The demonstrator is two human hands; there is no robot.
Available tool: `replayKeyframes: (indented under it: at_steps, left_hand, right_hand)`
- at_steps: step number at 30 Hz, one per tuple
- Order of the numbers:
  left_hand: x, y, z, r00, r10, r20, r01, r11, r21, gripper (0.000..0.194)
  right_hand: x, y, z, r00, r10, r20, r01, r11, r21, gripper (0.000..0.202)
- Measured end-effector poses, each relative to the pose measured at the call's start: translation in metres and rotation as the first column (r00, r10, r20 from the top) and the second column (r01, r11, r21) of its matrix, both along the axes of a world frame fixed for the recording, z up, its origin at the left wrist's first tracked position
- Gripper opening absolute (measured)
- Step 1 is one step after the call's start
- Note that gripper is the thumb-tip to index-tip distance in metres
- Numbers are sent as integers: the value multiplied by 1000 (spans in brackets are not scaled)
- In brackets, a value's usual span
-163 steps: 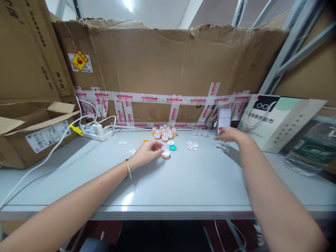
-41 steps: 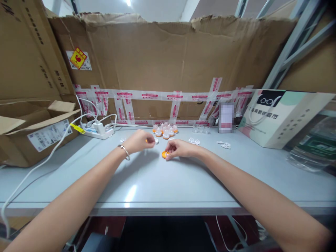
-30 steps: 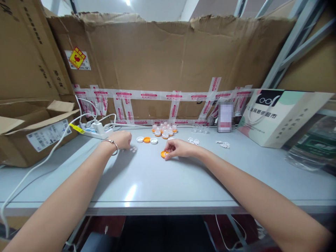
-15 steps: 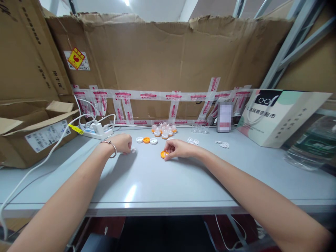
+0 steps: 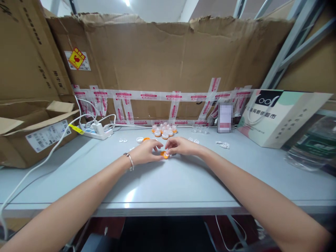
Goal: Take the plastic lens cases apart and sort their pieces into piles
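Note:
A small round orange cap point(image 5: 165, 155) lies on the table between my hands, with something whitish inside it that is too small to make out. My right hand point(image 5: 180, 146) is closed at the cap's right side, its fingertips on it. From the left comes my left hand point(image 5: 147, 151), a bracelet on its wrist. Its thumb reaches the cap's left edge and its fingers are apart. Behind my left hand are a white cap point(image 5: 139, 140) and another orange cap point(image 5: 146, 139), partly hidden. Two tiny white pieces point(image 5: 123, 140) lie farther left.
Clear-domed pieces with orange bases point(image 5: 165, 131) cluster at the back. Clear domes point(image 5: 200, 130) and small white parts point(image 5: 222, 144) lie to the right. Around the table point(image 5: 183, 185) stand a power strip point(image 5: 98, 132), phone point(image 5: 225, 118), paper bag point(image 5: 273, 119), bottle point(image 5: 309, 143) and open carton point(image 5: 34, 136).
My left hand has moved right from the small white pieces to the orange cap, uncovering two of them. My right hand stays at the cap, its fingers shifted slightly.

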State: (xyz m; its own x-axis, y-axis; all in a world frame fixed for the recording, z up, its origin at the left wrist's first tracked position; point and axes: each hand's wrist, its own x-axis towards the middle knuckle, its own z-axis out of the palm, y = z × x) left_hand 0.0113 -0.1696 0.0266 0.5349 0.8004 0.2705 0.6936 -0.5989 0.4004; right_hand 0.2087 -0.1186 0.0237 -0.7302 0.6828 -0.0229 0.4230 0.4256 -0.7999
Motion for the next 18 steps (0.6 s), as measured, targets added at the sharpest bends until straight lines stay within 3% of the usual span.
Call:
replayKeyframes:
  at_steps: [4, 9, 14, 18]
  left_hand:
    - [6, 5, -13, 1000, 3, 21, -2, 999, -51, 36]
    - [6, 8, -13, 999, 12, 53, -10, 999, -42, 30]
    - [9, 5, -14, 996, 27, 89, -22, 998, -58, 29]
    - [10, 4, -14, 994, 35, 104, -25, 995, -96, 31]
  right_hand:
    - [-1, -5, 7, 997, 11, 70, -17, 996, 83, 20]
    - [-7, -12, 8, 982, -65, 176, 26, 976, 217, 16]
    - [-15, -18, 8, 940, -200, 277, 82, 919, 385, 10]
    - [-16, -20, 13, 915, -214, 343, 107, 947, 304, 13]
